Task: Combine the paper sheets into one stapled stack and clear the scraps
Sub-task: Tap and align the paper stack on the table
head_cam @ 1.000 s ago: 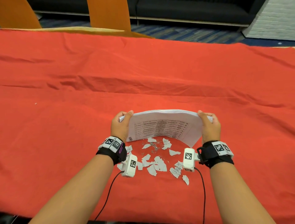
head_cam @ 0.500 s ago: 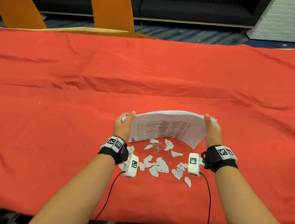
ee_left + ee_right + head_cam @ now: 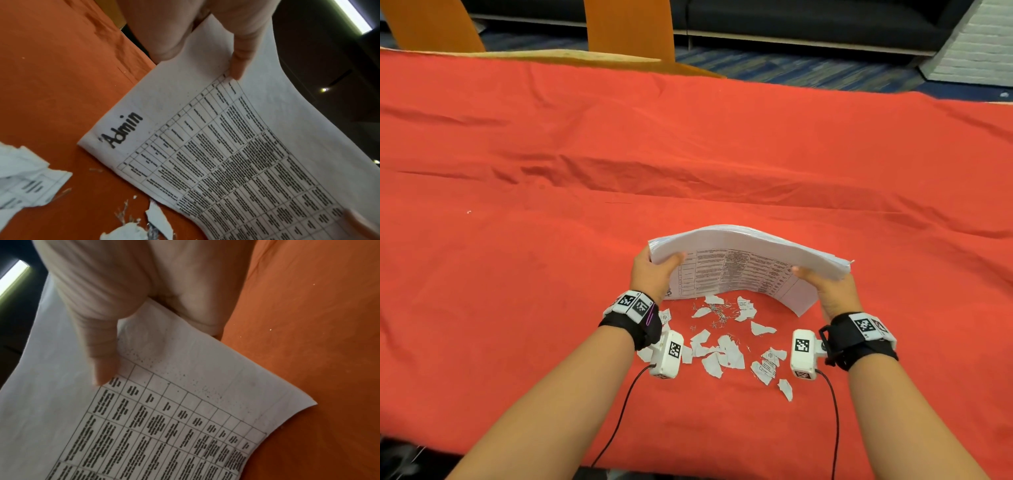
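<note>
- The thick white stack of printed paper sheets (image 3: 748, 260) stands on its lower long edge on the red cloth-covered table (image 3: 517, 274), bowed into an arch, its printed grid facing the person.
- The left hand (image 3: 650, 274) grips the stack's left end, thumb curled over the printed face and fingers behind; the left wrist view shows that thumb pressing just above the handwritten word "Admin".
- The right hand (image 3: 832, 291) clamps the right end the same way, thumb on the front near the top corner.
- The step in hand looks like squaring the sheets. To do it well, I judge both grips should loosen slightly so the pages can slide, and the bottom edge should be tapped flat on the cloth until the fanned top-right corner lines up.
- The bow ought to be eased out first; bent pages will not settle evenly.
- Torn white paper scraps (image 3: 722, 353) and small loose metal staples (image 3: 719, 311) lie at 6 o'clock of the stack, between the wrists, some just beside its bottom edge; tapping there risks trapping one under the pages.
- Open cloth spreads at 12, 9 and 3 o'clock. The table's near edge lies well behind the scraps, so sweeping them that way has room.
</note>
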A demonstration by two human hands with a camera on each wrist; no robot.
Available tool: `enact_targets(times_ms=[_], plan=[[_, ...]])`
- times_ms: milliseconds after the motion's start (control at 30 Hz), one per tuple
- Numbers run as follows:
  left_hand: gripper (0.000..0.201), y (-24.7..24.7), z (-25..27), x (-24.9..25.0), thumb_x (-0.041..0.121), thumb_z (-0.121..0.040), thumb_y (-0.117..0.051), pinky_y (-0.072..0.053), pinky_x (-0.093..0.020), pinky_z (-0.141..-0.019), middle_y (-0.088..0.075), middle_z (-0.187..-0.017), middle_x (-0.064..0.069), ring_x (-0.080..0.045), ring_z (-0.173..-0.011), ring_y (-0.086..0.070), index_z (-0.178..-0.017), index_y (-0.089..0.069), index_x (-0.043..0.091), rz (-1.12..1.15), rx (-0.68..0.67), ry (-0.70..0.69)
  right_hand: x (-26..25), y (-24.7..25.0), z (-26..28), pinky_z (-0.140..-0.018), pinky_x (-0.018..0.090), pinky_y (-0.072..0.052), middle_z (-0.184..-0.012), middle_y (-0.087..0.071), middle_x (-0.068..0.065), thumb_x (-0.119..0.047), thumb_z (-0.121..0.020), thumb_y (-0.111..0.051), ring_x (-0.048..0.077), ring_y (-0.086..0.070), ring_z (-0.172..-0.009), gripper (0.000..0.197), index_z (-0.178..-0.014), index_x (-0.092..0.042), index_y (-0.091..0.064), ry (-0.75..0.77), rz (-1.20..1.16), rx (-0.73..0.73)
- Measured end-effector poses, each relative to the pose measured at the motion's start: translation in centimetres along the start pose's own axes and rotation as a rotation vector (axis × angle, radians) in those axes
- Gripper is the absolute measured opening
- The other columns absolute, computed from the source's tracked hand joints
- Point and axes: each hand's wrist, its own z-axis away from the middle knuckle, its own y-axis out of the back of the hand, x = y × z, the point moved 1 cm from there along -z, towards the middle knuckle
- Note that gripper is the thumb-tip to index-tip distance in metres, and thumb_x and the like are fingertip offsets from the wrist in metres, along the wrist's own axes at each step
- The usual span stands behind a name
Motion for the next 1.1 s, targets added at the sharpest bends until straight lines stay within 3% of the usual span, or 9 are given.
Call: enact_targets(times_ms=[133, 233, 333, 500, 633, 733, 867, 1000, 1100], plan=[[0.026, 0.3, -0.6, 0.5, -0.002, -0.079, -0.07, -0.05, -0.007, -0.057, -0.067, -0.084, 0.003, 0.006, -0.064, -0.064, -0.103, -0.064, 0.008, 0.029, -0.009, -0.01, -0.5, 0.4, -0.2, -0.092, 0.044, -0.051, -0.097, -0.075, 0.002, -0.044, -0.034, -0.093, 0.023, -0.067, -0.098, 0.058, -0.087, -0.026, -0.077, 0.012, -0.026, -0.055], [0.034, 0.5, -0.5, -0.4, -0.006, -0.076, -0.07, -0.051, -0.008, -0.06, -0.067, -0.086, 0.002, -0.006, -0.076, -0.064, -0.107, -0.063, 0.006, 0.026, -0.03, 0.037, 0.4, 0.3, 0.1, -0.096, 0.046, -0.05, -0.102, -0.075, 0.005, -0.045, -0.032, -0.093, 0.024, -0.068, -0.101, 0.068, -0.093, -0.021, -0.075, -0.033, -0.022, -0.093], [0.037, 0.3, -0.5, -0.7, -0.011, -0.075, -0.069, -0.052, -0.009, -0.058, -0.067, -0.088, 0.001, -0.008, -0.079, -0.063, -0.108, -0.063, 0.006, 0.065, -0.048, 0.084, 0.5, 0.1, 0.0, -0.097, 0.048, -0.049, -0.107, -0.074, 0.008, -0.042, -0.032, -0.094, 0.027, -0.066, -0.106, 0.072, -0.098, -0.02, -0.073, -0.039, -0.029, -0.088], [0.031, 0.5, -1.3, -0.6, -0.008, -0.073, -0.072, -0.052, -0.023, -0.07, -0.069, -0.092, -0.001, -0.015, -0.086, -0.065, -0.095, -0.066, 0.013, 0.06, -0.076, 0.112, 0.1, 0.6, -0.4, -0.099, 0.052, -0.048, -0.102, -0.073, 0.007, -0.006, -0.057, -0.085, 0.026, -0.066, -0.101, 0.041, -0.092, -0.02, -0.071, -0.031, -0.018, -0.092], [0.031, 0.4, -1.1, -1.3, -0.008, -0.073, -0.072, -0.05, -0.026, -0.071, -0.069, -0.091, 0.0, -0.014, -0.084, -0.065, -0.088, -0.066, 0.018, 0.022, -0.109, 0.149, 0.7, 0.5, -0.1, -0.093, 0.045, -0.05, -0.09, -0.076, -0.003, -0.023, -0.038, -0.091, 0.019, -0.067, -0.094, 0.053, -0.087, -0.023, -0.072, -0.062, -0.014, -0.105], [0.031, 0.5, -1.4, -0.7, -0.009, -0.074, -0.071, -0.05, -0.023, -0.072, -0.069, -0.088, 0.001, -0.01, -0.082, -0.065, -0.083, -0.066, 0.02, 0.016, -0.106, 0.118, 0.6, 0.7, -0.3, -0.097, 0.05, -0.049, -0.093, -0.075, -0.001, -0.002, -0.057, -0.083, 0.022, -0.067, -0.096, 0.039, -0.089, -0.021, -0.071, -0.048, -0.004, -0.078], [0.03, 0.5, -1.4, -1.1, -0.007, -0.074, -0.072, -0.05, -0.031, -0.085, -0.069, -0.094, -0.003, -0.018, -0.089, -0.065, -0.088, -0.065, 0.018, -0.036, -0.129, 0.11, 1.0, 0.6, -0.2, -0.099, 0.052, -0.047, -0.101, -0.073, 0.004, 0.01, -0.067, -0.075, 0.024, -0.065, -0.1, 0.041, -0.093, -0.021, -0.069, -0.062, 0.02, -0.09], [0.033, 0.2, -1.6, -0.7, -0.01, -0.074, -0.071, -0.049, -0.028, -0.082, -0.068, -0.092, 0.0, -0.014, -0.087, -0.064, -0.089, -0.065, 0.019, -0.035, -0.118, 0.086, 0.8, 0.7, -0.6, -0.098, 0.052, -0.047, -0.11, -0.07, 0.011, 0.01, -0.067, -0.075, 0.029, -0.063, -0.11, 0.048, -0.102, -0.021, -0.067, -0.05, 0.021, -0.081], [0.034, 0.4, -1.9, -0.6, -0.01, -0.073, -0.071, -0.051, -0.028, -0.078, -0.068, -0.089, 0.0, -0.014, -0.084, -0.064, -0.086, -0.065, 0.021, -0.062, -0.11, 0.092, 0.7, 0.7, -0.6, -0.097, 0.052, -0.048, -0.107, -0.071, 0.01, 0.007, -0.063, -0.077, 0.031, -0.063, -0.108, 0.046, -0.098, -0.022, -0.067, -0.066, 0.016, -0.081]])
